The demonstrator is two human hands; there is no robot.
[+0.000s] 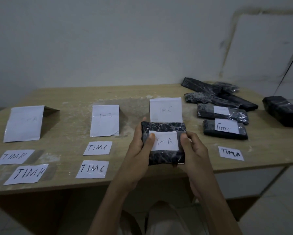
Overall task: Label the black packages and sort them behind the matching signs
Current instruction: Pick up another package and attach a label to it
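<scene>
While the person holds a black package (163, 143) over the near edge of the table (71, 97), the row of folded signs reads plainly from the left. First stands the TIM A sign (24, 123), its writing faint; well to its right is the TIM B sign (105, 120), then the TIM C sign (166, 109), right behind the held package.

Loose labels lie flat in front: two TIM B slips (15, 156) at far left, two TIM C slips (97, 148) below the middle sign, and a lone TIM A slip (231, 153) off to the right.

Both hands clasp the package, its long side running left to right. The left hand (139, 146) wraps the left end with the thumb pressing the white label (164, 141), which reads TIM A; the right hand (193, 150) closes on the right end, thumb at the label's edge.

So I'd judge the package belongs far left, behind the TIM A sign, well away from where it hangs now, and the left hand is the nearer one for that carry.

Further right, a package marked TIM C (225, 129) lies flat, another labelled one (222, 113) behind it with writing I cannot read, and unlabelled ones (210, 94) heaped beyond.
</scene>
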